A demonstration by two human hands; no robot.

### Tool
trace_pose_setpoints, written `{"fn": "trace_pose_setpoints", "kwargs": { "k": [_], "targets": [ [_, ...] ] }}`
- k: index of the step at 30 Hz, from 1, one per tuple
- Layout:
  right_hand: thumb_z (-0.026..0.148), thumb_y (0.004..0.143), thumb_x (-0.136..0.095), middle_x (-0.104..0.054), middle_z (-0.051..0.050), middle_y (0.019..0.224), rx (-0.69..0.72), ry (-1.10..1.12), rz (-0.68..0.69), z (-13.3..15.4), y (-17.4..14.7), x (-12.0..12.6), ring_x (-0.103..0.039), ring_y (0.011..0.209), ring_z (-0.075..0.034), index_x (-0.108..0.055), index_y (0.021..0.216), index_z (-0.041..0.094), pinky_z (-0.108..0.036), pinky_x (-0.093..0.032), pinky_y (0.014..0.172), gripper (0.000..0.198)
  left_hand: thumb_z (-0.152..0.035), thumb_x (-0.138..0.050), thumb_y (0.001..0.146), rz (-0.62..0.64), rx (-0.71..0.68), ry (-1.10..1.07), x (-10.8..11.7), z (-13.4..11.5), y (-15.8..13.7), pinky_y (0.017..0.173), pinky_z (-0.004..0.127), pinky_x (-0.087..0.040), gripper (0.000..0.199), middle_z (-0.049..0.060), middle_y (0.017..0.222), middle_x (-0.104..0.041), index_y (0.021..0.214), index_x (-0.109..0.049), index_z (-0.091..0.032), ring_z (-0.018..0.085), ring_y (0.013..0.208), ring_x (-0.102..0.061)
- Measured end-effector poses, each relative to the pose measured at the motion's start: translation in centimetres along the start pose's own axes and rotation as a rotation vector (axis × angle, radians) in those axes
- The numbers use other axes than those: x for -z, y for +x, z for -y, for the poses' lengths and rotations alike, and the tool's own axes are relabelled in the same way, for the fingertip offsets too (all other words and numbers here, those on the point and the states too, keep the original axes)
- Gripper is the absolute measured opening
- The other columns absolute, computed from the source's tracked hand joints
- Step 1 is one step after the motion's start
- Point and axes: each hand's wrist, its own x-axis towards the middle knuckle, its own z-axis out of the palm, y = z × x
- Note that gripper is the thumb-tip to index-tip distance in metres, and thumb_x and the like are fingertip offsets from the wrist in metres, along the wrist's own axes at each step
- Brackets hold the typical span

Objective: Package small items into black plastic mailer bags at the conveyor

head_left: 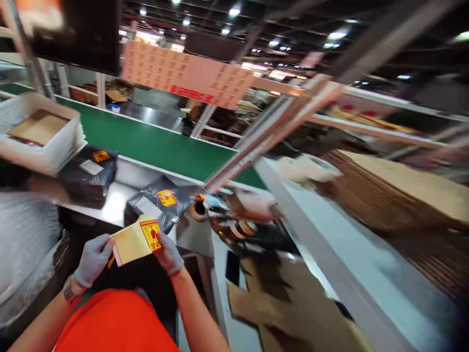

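Sticker sheet held in both gloved hands

The left hand (93, 259) and right hand (168, 254) each pinch an edge of the yellow sticker sheet (135, 240), one red-and-yellow sticker (151, 234) not yet peeled. Beyond it, two black parcels (163, 203) (91, 173) on the steel table (117, 200) already carry stickers.

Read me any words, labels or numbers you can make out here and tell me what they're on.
Nothing is sharp enough to quote.
Yellow and red sticker on the yellow sheet: print blurred.
Same stickers on the black bags: blurred.
White label on the bag: unreadable.
Pink hanging sign, with a red strip: too blurred.
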Motion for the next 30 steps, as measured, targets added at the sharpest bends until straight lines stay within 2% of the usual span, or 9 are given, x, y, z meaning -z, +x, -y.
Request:
{"fn": "trace_pose_setpoints", "kwargs": {
  "k": [3, 6, 8, 11, 17, 20, 24, 28, 30],
  "targets": [
    [0.074, 0.07, -0.097, -0.088, -0.013, 0.115, 0.044, 0.175, -0.205, -3.2, -4.6, 0.2, -0.083, 0.11, -0.032, -0.082, 0.117, 0.019, -0.047, -0.063, 0.106, 0.074, -0.058, -0.062, 0.098, 0.344, -0.037, 0.0, -1.9, 0.8, -0.6, 0.064, 0.025, -0.05, 0.047, 0.002, 0.071, -0.072, 0.074, -0.074, -0.021, 0.017, 0.068, -0.066],
    [0.063, 0.058, -0.108, -0.088, -0.008, 0.1, 0.115, 0.244, -0.457, -5.3, -10.0, 4.0, -0.082, 0.092, -0.026, -0.082, 0.102, 0.018, -0.043, -0.064, 0.099, 0.069, -0.069, -0.065, 0.094, 0.683, 0.022, 0.014, -4.7, 3.2, -0.2, 0.077, 0.031, -0.059, 0.05, 0.007, 0.085, -0.081, 0.085, -0.08, -0.021, 0.026, 0.084, -0.076],
    [0.058, 0.058, -0.109, -0.088, -0.008, 0.099, 0.153, 0.275, -0.582, -6.6, -14.3, 6.5, -0.082, 0.091, -0.025, -0.082, 0.102, 0.018, -0.044, -0.064, 0.098, 0.066, -0.075, -0.072, 0.086, 0.821, 0.176, 0.02, -7.0, 5.1, 0.0, 0.105, 0.04, -0.062, 0.059, 0.013, 0.121, -0.086, 0.11, -0.082, -0.022, 0.035, 0.117, -0.079],
    [0.058, 0.063, -0.106, -0.088, -0.008, 0.106, 0.253, 0.329, -0.692, -8.4, -19.7, 8.8, -0.083, 0.101, -0.029, -0.082, 0.107, 0.023, -0.05, -0.063, 0.106, 0.061, -0.078, -0.085, 0.07, 0.906, 0.506, 0.001, -10.5, 7.3, -0.2, 0.134, 0.055, -0.044, 0.088, 0.019, 0.171, -0.061, 0.139, -0.072, -0.025, 0.044, 0.164, -0.052],
    [0.057, 0.069, -0.102, -0.087, -0.01, 0.113, 0.368, 0.415, -0.687, -10.9, -23.2, 11.0, -0.083, 0.114, -0.033, -0.08, 0.115, 0.025, -0.055, -0.06, 0.115, 0.061, -0.09, -0.094, 0.05, 1.304, 1.007, -0.39, -17.6, 5.6, -2.5, 0.119, 0.058, -0.058, 0.099, 0.024, 0.131, -0.082, 0.118, -0.079, -0.02, 0.046, 0.138, -0.073],
    [0.055, 0.064, -0.106, -0.087, -0.009, 0.105, 0.316, 0.429, -0.655, -12.4, -24.5, 12.1, -0.084, 0.101, -0.031, -0.082, 0.111, 0.021, -0.057, -0.062, 0.111, 0.063, -0.076, -0.103, 0.052, 1.221, 0.848, -0.49, -21.9, 3.6, -4.3, 0.117, 0.054, -0.059, 0.086, 0.019, 0.126, -0.084, 0.113, -0.08, -0.02, 0.041, 0.13, -0.076],
    [0.063, 0.06, -0.106, -0.088, -0.008, 0.104, 0.325, 0.478, -0.675, -15.3, -28.4, 14.2, -0.084, 0.106, -0.032, -0.081, 0.112, 0.022, -0.056, -0.06, 0.113, 0.071, -0.078, -0.106, 0.041, 1.085, 0.63, -0.144, -26.9, 2.3, -7.4, 0.107, 0.051, -0.062, 0.089, 0.019, 0.114, -0.084, 0.098, -0.078, -0.016, 0.043, 0.125, -0.076],
    [0.067, 0.062, -0.103, -0.088, -0.01, 0.11, 0.319, 0.508, -0.745, -18.5, -32.4, 16.2, -0.083, 0.111, -0.033, -0.081, 0.112, 0.023, -0.055, -0.058, 0.115, 0.07, -0.082, -0.103, 0.052, 1.392, 0.748, -0.305, -30.9, 2.2, -11.9, 0.108, 0.051, -0.063, 0.086, 0.02, 0.118, -0.086, 0.102, -0.082, -0.016, 0.041, 0.118, -0.08],
    [0.072, 0.064, -0.099, -0.087, -0.011, 0.113, 0.315, 0.506, -0.816, -20.1, -34.2, 17.0, -0.082, 0.114, -0.036, -0.081, 0.106, 0.024, -0.057, -0.058, 0.115, 0.066, -0.078, -0.104, 0.054, 1.435, 0.694, -0.301, -33.2, 2.2, -14.2, 0.103, 0.051, -0.064, 0.075, 0.018, 0.103, -0.087, 0.089, -0.081, -0.016, 0.039, 0.103, -0.082]
  ]
}}
